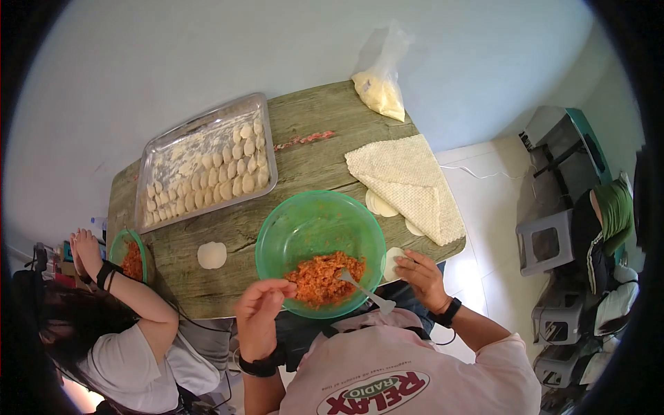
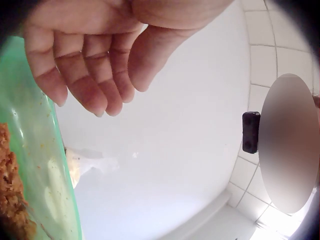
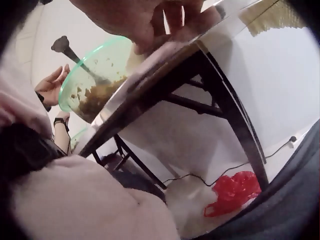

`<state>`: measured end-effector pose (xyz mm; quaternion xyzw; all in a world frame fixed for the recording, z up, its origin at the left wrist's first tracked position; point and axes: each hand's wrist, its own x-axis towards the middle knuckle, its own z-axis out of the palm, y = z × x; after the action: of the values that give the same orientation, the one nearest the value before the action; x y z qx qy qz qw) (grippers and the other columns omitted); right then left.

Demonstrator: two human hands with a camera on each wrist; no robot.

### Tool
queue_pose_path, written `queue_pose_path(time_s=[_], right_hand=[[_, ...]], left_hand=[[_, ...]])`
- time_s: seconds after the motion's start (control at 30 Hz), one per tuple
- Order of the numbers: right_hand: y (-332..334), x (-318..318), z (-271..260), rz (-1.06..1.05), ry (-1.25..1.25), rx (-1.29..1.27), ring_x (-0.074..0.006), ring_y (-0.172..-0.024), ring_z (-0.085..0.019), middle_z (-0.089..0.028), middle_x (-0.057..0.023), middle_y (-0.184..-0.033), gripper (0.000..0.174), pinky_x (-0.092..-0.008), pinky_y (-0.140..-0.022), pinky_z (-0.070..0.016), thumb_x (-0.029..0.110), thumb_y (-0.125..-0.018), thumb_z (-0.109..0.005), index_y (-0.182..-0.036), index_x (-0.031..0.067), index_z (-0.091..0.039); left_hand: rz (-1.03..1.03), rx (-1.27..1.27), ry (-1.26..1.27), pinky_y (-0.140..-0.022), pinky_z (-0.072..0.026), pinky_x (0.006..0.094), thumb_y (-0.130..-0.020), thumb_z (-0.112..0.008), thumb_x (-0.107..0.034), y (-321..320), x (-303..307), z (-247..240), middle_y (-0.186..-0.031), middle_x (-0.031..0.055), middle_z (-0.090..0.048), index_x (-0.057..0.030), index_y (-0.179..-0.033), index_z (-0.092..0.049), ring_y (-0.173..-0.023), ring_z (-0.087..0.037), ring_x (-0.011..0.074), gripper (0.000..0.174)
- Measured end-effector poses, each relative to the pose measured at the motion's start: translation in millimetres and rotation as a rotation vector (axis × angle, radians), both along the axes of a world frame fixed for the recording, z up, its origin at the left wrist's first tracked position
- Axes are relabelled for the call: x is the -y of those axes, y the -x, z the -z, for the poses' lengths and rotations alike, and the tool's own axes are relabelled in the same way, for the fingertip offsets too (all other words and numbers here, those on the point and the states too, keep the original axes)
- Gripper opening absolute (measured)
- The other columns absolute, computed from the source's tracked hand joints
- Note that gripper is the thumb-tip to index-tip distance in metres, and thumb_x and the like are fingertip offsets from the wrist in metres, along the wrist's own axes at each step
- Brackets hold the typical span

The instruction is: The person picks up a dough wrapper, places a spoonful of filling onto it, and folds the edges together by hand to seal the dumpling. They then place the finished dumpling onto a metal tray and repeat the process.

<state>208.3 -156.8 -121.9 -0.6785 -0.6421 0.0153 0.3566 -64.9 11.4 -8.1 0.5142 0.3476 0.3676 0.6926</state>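
A round dumpling wrapper (image 1: 391,264) lies at the front edge of the table, just right of the green bowl. My right hand (image 1: 423,280) pinches its right side; in the right wrist view the thumb and fingers of this hand (image 3: 150,25) are at the table edge. Over the bowl's left rim hovers my left hand (image 1: 259,315), fingers loosely bent, with nothing in it in the left wrist view. The green bowl (image 1: 280,221) holds reddish minced filling (image 1: 321,280), and a grey spoon (image 1: 366,290) leans in it with its handle over the near rim.
A metal tray (image 1: 160,142) bears rows of dumplings at the back left. One wrapper (image 1: 211,255) lies left of the bowl. More wrappers (image 1: 382,205) show beside a folded cloth (image 1: 408,176). A bag of flour (image 1: 380,93) stands behind. Another person (image 1: 128,332) sits at left by a second bowl (image 1: 144,259).
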Motion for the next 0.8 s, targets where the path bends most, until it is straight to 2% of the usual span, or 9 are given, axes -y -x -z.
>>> queue_pose_path(time_s=[0.1, 0.13, 0.2, 0.23, 0.3, 0.4, 0.5, 0.67, 0.8], right_hand=[[3, -6, 2, 0.17, -0.017, -0.384, -0.028, -0.098, -0.061, -0.066, -0.009, -0.098, 0.013, -0.0371, -0.085, -0.0478, 0.005, -0.083, -0.059, -0.094, 0.0035, -0.065], [0, -8, -1, 0.169, -0.016, -0.381, -0.028, -0.098, -0.061, -0.066, -0.009, -0.098, 0.013, -0.0371, -0.085, -0.0478, 0.005, -0.083, -0.059, -0.094, 0.0035, -0.065], [-12, -17, -13, 0.375, 0.195, -0.947, -0.0198, -0.083, -0.064, -0.066, -0.0069, -0.088, 0.014, -0.0313, -0.076, -0.0505, 0.009, -0.09, -0.053, -0.091, 0.0, -0.063], [-15, -27, -23, 0.37, 0.13, -1.209, -0.0125, -0.077, -0.062, -0.064, -0.0045, -0.085, 0.018, -0.027, -0.069, -0.0514, 0.013, -0.092, -0.051, -0.09, -0.0011, -0.063], [-15, -42, -53, 0.352, 0.094, -1.286, -0.0131, -0.076, -0.063, -0.064, -0.0053, -0.085, 0.018, -0.0265, -0.068, -0.0519, 0.013, -0.092, -0.051, -0.091, -0.0009, -0.062], [-4, -60, -87, 0.276, 0.051, -1.366, -0.0148, -0.078, -0.063, -0.065, -0.0067, -0.086, 0.017, -0.027, -0.07, -0.0533, 0.013, -0.092, -0.053, -0.096, -0.001, -0.062], [23, -75, -108, 0.011, 0.062, -1.507, -0.0161, -0.083, -0.064, -0.065, -0.0087, -0.094, 0.023, -0.0284, -0.075, -0.0537, 0.013, -0.091, -0.054, -0.108, -0.0017, -0.06], [23, -83, -120, -0.13, 0.107, -1.292, -0.0151, -0.092, -0.061, -0.062, -0.0088, -0.109, 0.028, -0.0264, -0.077, -0.0509, 0.013, -0.091, -0.055, -0.115, -0.0003, -0.057], [-47, -82, -55, 0.441, -0.099, -0.322, -0.0294, -0.102, -0.058, -0.061, -0.0167, -0.109, 0.042, -0.0355, -0.085, -0.0458, 0.008, -0.079, -0.066, -0.118, -0.0009, -0.054]], left_hand=[[0.01, 0.045, 0.065, -0.081, -0.0464, 0.0306, -0.086, -0.06, -0.011, -1, -1, 8, -0.093, 0.0122, -0.065, 0.0037, -0.102, -0.06, -0.086, -0.061, 0.0186, 0.022], [0.009, 0.047, 0.065, -0.081, -0.0464, 0.0306, -0.086, -0.06, -0.011, -2, -1, 10, -0.093, 0.0122, -0.065, 0.0037, -0.102, -0.06, -0.086, -0.061, 0.0186, 0.022], [0.078, 0.142, 0.208, -0.083, -0.0475, 0.032, -0.087, -0.058, -0.01, -5, -2, 15, -0.097, 0.0132, -0.065, 0.0042, -0.105, -0.059, -0.088, -0.061, 0.0203, 0.023], [0.078, 0.146, 0.209, -0.083, -0.0475, 0.032, -0.087, -0.058, -0.01, -7, -3, 18, -0.097, 0.0132, -0.065, 0.0042, -0.105, -0.059, -0.088, -0.061, 0.0203, 0.023], [0.261, 0.306, 0.452, -0.093, -0.0441, 0.0368, -0.089, -0.055, -0.013, -9, -6, 24, -0.11, 0.0155, -0.06, 0.0027, -0.116, -0.052, -0.1, -0.059, 0.0235, 0.031], [0.301, 0.339, 0.541, -0.103, -0.035, 0.0398, -0.089, -0.055, -0.015, -30, -3, 7, -0.123, 0.0164, -0.053, 0.0013, -0.128, -0.042, -0.117, -0.05, 0.0264, 0.044], [0.401, 0.422, 0.7, -0.108, -0.0266, 0.0419, -0.09, -0.055, -0.02, -51, -2, 8, -0.131, 0.0153, -0.046, -0.0012, -0.136, -0.032, -0.126, -0.04, 0.0278, 0.055], [0.37, 0.467, 0.764, -0.105, -0.034, 0.0412, -0.092, -0.053, -0.018, -58, -1, 12, -0.131, 0.0123, -0.046, -0.0043, -0.134, -0.035, -0.123, -0.044, 0.0272, 0.047], [0.193, 0.414, 0.67, -0.102, -0.0376, 0.0413, -0.093, -0.05, -0.014, -37, -5, 28, -0.129, 0.0121, -0.048, -0.0059, -0.131, -0.038, -0.12, -0.047, 0.0259, 0.041]])
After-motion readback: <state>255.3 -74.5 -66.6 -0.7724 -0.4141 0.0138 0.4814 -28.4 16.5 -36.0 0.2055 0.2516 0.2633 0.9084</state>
